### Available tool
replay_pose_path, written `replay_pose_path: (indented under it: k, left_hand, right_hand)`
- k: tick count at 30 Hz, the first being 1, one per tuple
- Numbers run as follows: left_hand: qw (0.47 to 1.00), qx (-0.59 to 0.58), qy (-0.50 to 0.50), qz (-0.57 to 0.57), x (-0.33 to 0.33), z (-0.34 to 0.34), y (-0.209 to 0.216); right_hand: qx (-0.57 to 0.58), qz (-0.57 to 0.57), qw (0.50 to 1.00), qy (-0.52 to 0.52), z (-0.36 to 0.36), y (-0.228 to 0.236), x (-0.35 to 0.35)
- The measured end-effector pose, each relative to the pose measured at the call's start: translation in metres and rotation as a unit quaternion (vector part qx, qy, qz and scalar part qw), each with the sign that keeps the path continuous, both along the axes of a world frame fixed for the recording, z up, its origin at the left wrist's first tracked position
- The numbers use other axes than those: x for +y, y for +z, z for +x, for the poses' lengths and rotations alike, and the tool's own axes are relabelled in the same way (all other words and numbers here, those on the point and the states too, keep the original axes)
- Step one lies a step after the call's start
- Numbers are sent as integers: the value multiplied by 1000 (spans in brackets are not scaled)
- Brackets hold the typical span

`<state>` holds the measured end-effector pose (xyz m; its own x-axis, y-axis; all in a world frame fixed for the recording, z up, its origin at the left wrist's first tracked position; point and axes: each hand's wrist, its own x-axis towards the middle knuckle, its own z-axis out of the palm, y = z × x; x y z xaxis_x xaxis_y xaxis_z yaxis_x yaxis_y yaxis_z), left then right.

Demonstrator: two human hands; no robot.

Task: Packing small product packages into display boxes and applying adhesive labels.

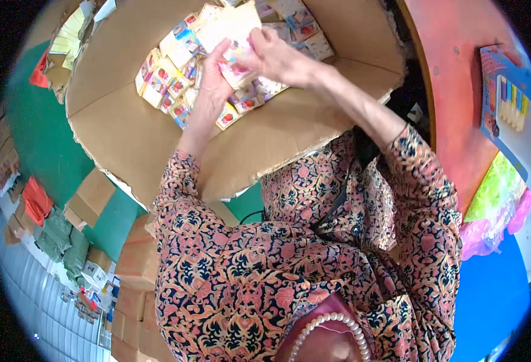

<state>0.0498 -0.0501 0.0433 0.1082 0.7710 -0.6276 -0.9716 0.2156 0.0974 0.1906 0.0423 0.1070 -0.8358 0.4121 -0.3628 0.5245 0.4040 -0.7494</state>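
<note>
Both my hands are over a big open cardboard box, above a heap of small printed packs. My left hand closes around a pale, flat pack with colourful print at its lower end. The upper part of this pack is washed out by glare. From the other side my right hand grips the same pack, its fingers bent against the edge. Whether it is one piece or several stacked together, I cannot tell. The packs below show red, blue and yellow pictures on pale faces and lie in uneven rows.
To the right is a reddish tabletop with a boxed set of markers and a green and pink plastic bag. A blue round surface lies below. At the left, cardboard cartons and green sacks stand on a green floor.
</note>
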Motion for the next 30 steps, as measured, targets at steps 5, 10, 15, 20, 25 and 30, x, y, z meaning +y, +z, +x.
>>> replay_pose_path:
  k: [5,10,15,20,25,30]
  left_hand:
    - [973,209,69,-65,-16,-60,-14]
    - [942,319,75,-76,-38,-84,-16]
    - [944,305,51,-113,-49,-77,-28]
    - [942,334,25,-14,-42,-57,-7]
    - [944,329,2,-4,-31,-51,2]
    - [965,260,-17,-44,-33,-60,-2]
  right_hand:
    - [-108,-94,986,-82,-9,-42,40]
    - [-191,50,978,72,-17,-111,-17]
    - [-31,336,912,233,-25,-124,-60]
    - [-96,267,911,298,-27,-124,-65]
    - [-74,312,897,304,-29,-123,-78]
    - [-67,317,911,257,-21,-100,-76]
